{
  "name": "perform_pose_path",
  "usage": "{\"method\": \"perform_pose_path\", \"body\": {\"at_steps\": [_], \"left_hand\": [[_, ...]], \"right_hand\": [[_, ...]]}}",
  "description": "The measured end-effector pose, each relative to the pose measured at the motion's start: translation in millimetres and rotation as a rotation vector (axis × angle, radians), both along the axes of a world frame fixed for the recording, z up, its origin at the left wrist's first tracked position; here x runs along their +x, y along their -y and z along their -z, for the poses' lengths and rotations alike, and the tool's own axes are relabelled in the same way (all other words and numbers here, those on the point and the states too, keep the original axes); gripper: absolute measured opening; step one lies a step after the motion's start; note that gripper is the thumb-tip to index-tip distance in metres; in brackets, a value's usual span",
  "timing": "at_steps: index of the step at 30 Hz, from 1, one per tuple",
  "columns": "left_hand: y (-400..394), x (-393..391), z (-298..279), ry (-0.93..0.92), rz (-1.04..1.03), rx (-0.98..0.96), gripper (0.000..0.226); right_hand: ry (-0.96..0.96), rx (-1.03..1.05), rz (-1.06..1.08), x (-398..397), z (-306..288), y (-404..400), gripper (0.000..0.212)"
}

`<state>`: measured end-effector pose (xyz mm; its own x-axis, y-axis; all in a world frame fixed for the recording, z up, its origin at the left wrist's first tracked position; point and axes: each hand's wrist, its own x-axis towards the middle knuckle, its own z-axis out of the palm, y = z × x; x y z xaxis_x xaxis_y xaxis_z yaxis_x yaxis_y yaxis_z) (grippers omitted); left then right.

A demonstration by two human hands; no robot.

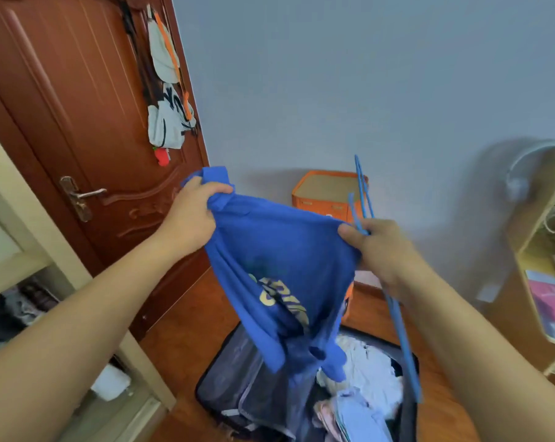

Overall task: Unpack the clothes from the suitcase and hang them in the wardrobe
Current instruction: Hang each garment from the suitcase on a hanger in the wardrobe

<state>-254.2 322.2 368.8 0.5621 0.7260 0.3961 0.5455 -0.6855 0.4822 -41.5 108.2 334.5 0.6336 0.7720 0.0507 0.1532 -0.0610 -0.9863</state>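
In the middle of the frame a blue T-shirt (279,269) hangs in the air between both hands, above the open suitcase (237,387) at the lower centre. The left hand (193,215) has its fingers curled round a bunched fold at the shirt's top left corner, probably the collar or a shoulder, though the cloth is too crumpled to say which. The right hand (375,247) pinches the opposite top edge and, in the same grip, holds a blue hanger (397,327), whose thin frame runs up past the knuckles and down along the forearm toward the lower right.

The shirt looks light and quite limp: it sags between the two grips and its lower half droops in folds, with yellow lettering creased out of reading. It will not keep any shape by itself, so it should be held at the shoulder seams or the neck opening, where doubled fabric gives the firmest purchase and lets the hanger slide in. The cloth seems unlikely to slip or tear. The hanger looks stiff, thin and light, best held near its hook.

More clothes (365,378), pale and folded, lie in the suitcase's right half. The wardrobe (30,244) stands open at the left edge, beside a brown door (87,106).
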Motion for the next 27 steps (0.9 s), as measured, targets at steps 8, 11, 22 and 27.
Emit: {"method": "perform_pose_path", "body": {"at_steps": [8,11,22,27], "left_hand": [[107.7,46.4,35.4,0.315,0.374,-0.329,0.03],[106.3,48.1,55.3,0.364,0.305,-0.395,0.026],[104.4,50.8,63.7,0.419,0.112,-0.462,0.031],[113.1,51.1,50.3,0.475,0.117,-0.768,0.019]], "right_hand": [[-0.168,-0.04,-0.072,-18.3,-50.3,-38.2,0.003],[-0.171,-0.072,-0.088,-15.5,-50.0,-43.4,0.006],[-0.132,0.019,-0.341,-25.9,-2.3,-22.4,0.018],[0.14,0.002,-0.188,-57.9,44.2,-6.7,0.013]]}}
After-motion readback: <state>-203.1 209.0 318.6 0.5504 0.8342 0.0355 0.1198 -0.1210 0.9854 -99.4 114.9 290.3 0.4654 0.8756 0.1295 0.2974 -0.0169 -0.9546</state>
